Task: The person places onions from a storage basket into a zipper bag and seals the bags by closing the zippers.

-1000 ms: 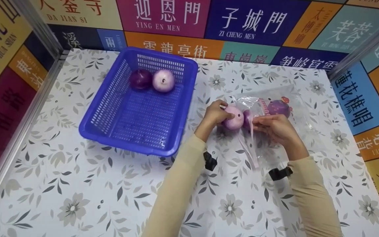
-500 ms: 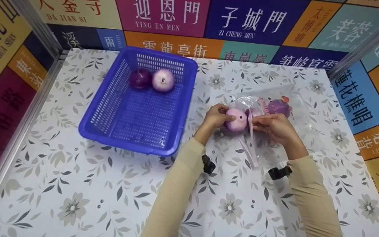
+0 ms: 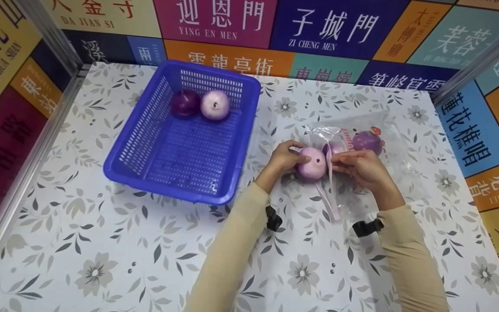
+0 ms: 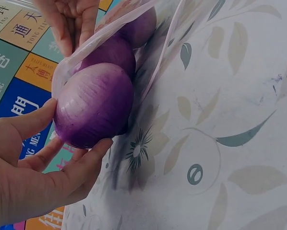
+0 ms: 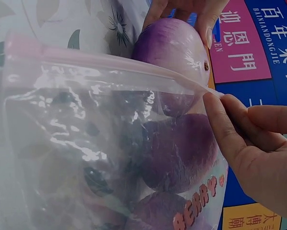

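Observation:
My left hand [image 3: 283, 158] grips a pale purple onion [image 3: 312, 165] at the mouth of a clear zip bag [image 3: 399, 173]. Thumb and fingertips sit on opposite sides of the onion [image 4: 93, 105] in the left wrist view. On the other side, my right hand [image 3: 363, 168] pinches the bag's pink-edged rim and lifts it, as the right wrist view shows with the raised rim [image 5: 110, 67]. Inside the bag lie two more purple onions, one [image 5: 179, 153] near the mouth and one [image 3: 367, 143] deeper under red "BERRY" lettering.
To the left stands a blue plastic basket [image 3: 176, 190] holding a dark purple onion [image 3: 185, 103] and a paler onion [image 3: 215, 105] at its far end. Printed panels [image 3: 323, 26] wall the back and both sides of the flower-patterned table [image 3: 145, 260].
My left hand has shifted the onion a little to the right and toward me, closer against the bag's rim. The right hand keeps its place on the rim.

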A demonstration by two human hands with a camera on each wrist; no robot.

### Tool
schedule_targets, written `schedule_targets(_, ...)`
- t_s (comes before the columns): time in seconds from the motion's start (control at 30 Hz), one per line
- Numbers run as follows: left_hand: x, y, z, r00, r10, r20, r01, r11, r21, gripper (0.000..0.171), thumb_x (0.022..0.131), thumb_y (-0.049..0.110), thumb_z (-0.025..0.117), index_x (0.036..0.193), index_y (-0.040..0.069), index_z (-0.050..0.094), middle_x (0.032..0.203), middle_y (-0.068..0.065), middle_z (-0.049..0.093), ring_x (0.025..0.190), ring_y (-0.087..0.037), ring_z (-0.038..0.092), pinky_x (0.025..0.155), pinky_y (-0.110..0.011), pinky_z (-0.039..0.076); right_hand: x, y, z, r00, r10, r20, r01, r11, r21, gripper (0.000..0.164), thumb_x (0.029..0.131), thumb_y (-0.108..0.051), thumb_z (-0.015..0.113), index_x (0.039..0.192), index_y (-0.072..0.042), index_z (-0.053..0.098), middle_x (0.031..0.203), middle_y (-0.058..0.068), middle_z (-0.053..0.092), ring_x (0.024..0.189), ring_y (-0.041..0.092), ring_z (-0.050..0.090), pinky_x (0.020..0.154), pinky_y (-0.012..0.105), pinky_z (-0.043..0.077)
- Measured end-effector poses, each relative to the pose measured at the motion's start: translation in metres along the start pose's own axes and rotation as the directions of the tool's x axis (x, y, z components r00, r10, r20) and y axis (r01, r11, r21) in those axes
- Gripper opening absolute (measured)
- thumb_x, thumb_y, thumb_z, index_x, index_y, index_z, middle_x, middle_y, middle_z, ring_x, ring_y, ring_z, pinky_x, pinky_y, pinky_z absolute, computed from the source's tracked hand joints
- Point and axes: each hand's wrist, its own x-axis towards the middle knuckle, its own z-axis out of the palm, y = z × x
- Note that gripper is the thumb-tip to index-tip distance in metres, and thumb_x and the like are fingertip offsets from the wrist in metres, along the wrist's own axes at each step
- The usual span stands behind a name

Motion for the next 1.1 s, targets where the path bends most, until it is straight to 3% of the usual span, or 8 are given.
schedule_targets(0.27, -0.0012, -0.0005, 0.0018, 0.998, -0.045, -0.032, 0.045, 0.999, 0.027, 0.036, 0.071, 0.001, 0.075, 0.104, 0.001, 0.060, 0.081, -0.006, 0.057, 0.060, -0.015, 0.054, 0.071, -0.045, 0.053, 0.0000, 0.0006, -0.0001, 1.000, 0.009, -0.005, -0.009, 1.000, -0.011, 0.025, 0.088, 0.016, 0.039, 0.090, 0.016, 0.064, 0.084, 0.017, 0.066, 0.079, 0.026, 0.066, 0.080, 0.037, 0.051)
schedule_targets(0.53, -0.0031, -0.0001, 0.0048, 0.997, -0.055, -0.060, 0.056, 0.998, 0.028, 0.035, 0.072, 0.001, 0.075, 0.103, 0.002, 0.060, 0.075, -0.003, 0.052, 0.059, -0.016, 0.054, 0.069, -0.043, 0.054, -0.0007, 0.0001, -0.0003, 1.000, 0.019, -0.020, -0.020, 1.000, -0.010, 0.025, 0.089, 0.016, 0.038, 0.092, 0.016, 0.063, 0.084, 0.018, 0.066, 0.080, 0.027, 0.066, 0.081, 0.040, 0.050)
schedule_targets(0.87, -0.0042, -0.0024, 0.0016, 0.998, -0.038, 0.058, 0.043, 0.996, -0.083, 0.035, 0.074, -0.007, 0.066, 0.107, -0.004, 0.056, 0.072, -0.005, 0.054, 0.061, -0.017, 0.055, 0.069, -0.042, 0.054, -0.0008, 0.0009, -0.0017, 1.000, 0.016, -0.014, -0.016, 1.000, 0.016, 0.026, 0.088, 0.016, 0.039, 0.092, 0.015, 0.064, 0.084, 0.018, 0.066, 0.081, 0.026, 0.065, 0.082, 0.041, 0.049)
schedule_targets(1.1, -0.0016, -0.0066, 0.0020, 0.994, -0.046, 0.101, 0.061, 0.986, -0.154, 0.040, 0.074, -0.015, 0.064, 0.112, -0.010, 0.052, 0.068, -0.005, 0.049, 0.062, -0.020, 0.054, 0.081, -0.047, 0.050, -0.0014, 0.0018, -0.0023, 1.000, 0.005, -0.002, -0.005, 1.000, 0.003, 0.024, 0.089, 0.016, 0.038, 0.095, 0.018, 0.061, 0.086, 0.020, 0.066, 0.082, 0.028, 0.065, 0.082, 0.041, 0.049)
